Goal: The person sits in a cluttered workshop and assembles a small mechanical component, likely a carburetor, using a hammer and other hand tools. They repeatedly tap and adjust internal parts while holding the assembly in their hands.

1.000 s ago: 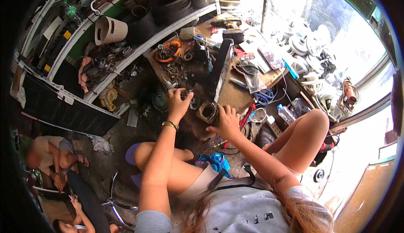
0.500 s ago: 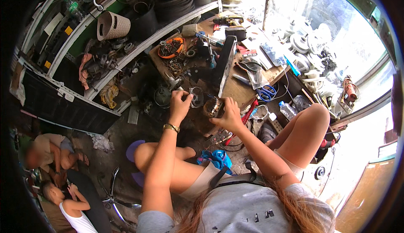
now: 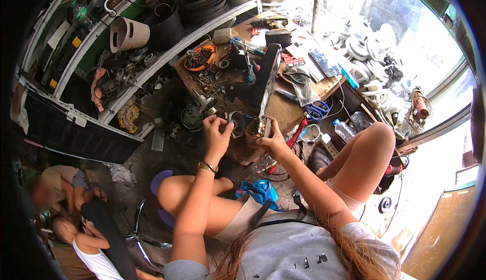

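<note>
My left hand (image 3: pixel 217 134) pinches the edge of a thin, dark, partly see-through piece with a round outline (image 3: pixel 237 123); its exact kind I cannot make out. Close by on the right, my right hand (image 3: pixel 274 139) grips a motor stator (image 3: pixel 254 131), a round part with copper windings, fingers around its right side. Both parts are held apart at the near edge of the wooden workbench (image 3: pixel 286 112). Just beyond the stator stands a tall dark metal plate (image 3: pixel 270 80). Left of my left hand sits a greenish motor (image 3: pixel 192 116).
On the bench lie an orange-rimmed tray of small screws (image 3: pixel 200 59), blue-handled scissors (image 3: pixel 317 110), a phone (image 3: pixel 324 62) and a cordless drill (image 3: pixel 273 23). White plastic parts (image 3: pixel 358 48) pile up by the window. Two people (image 3: pixel 65 191) (image 3: pixel 91 247) sit at lower left.
My right hand has turned the stator slightly, and its thumb now lies across the near side. My left hand still holds the thin piece. The whole view has shifted a little.
</note>
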### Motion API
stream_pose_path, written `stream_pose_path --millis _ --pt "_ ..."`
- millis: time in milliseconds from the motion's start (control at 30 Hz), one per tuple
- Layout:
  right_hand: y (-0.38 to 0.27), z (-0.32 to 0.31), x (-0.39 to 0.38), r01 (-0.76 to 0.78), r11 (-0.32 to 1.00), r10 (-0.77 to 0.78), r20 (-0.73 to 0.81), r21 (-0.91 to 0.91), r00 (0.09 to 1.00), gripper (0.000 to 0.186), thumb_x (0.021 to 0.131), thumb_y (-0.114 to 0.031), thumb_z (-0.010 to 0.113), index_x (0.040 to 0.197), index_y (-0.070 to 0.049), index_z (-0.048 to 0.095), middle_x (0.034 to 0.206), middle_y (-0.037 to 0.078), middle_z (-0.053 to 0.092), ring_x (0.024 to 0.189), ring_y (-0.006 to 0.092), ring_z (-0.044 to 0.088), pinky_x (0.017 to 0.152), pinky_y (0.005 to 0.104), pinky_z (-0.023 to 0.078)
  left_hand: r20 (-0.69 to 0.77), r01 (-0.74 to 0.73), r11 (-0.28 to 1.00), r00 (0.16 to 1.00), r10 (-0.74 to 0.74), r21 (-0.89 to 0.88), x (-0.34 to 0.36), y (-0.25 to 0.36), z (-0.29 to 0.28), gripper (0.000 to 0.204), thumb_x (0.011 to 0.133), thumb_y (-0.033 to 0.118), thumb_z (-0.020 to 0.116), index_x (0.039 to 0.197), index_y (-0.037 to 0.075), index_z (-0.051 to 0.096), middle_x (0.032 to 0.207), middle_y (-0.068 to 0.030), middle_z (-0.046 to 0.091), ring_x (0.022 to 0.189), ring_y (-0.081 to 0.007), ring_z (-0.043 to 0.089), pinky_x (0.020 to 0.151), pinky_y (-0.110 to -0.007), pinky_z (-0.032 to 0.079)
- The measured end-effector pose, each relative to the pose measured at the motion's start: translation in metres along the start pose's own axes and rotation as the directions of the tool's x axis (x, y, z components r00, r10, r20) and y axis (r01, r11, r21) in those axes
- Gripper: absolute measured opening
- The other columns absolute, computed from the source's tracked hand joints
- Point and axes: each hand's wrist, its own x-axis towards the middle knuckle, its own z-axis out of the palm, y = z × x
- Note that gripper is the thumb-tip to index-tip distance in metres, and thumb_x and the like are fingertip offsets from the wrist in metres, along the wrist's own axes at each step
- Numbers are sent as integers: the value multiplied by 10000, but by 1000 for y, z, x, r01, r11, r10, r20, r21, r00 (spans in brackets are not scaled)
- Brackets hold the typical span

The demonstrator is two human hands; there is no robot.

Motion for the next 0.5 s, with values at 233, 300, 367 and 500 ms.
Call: stream_pose_path --millis 233,300,367,500 --pt "0 17 -4 139 917 -160 -26 -373 987 837 767 -13 665 1484 -65 238 1257 83 495 1114 184 535 943 317 467 56 4 991 998 4 -134 -10 5 -2 235 840 177 743 865 36 557 1326 -194 438 1264 -350 435 1034 -440 382" --pt "-3 23 -9 182 892 -199 2 -413 980 825 763 -15 653 1480 -55 245 1258 90 491 1150 198 518 991 326 434 87 -26 992 996 37 -127 -14 5 -1 229 834 167 745 858 39 556 1359 -185 431 1269 -337 438 1029 -432 388" --pt "-2 26 -11 239 820 -265 25 -520 964 812 741 -35 646 1460 -30 267 1281 132 464 1245 242 457 1080 342 352 63 -50 985 996 61 -164 -16 3 -1 218 828 150 746 856 42 558 1374 -171 431 1240 -306 465 986 -403 422" --pt "0 27 -12 320 601 -348 121 -732 930 844 664 -55 653 1430 -7 299 1331 188 397 1318 289 385 1130 355 285 41 -47 957 997 61 -286 -17 14 -5 198 823 112 744 845 51 557 1376 -151 437 1174 -245 512 879 -334 475"
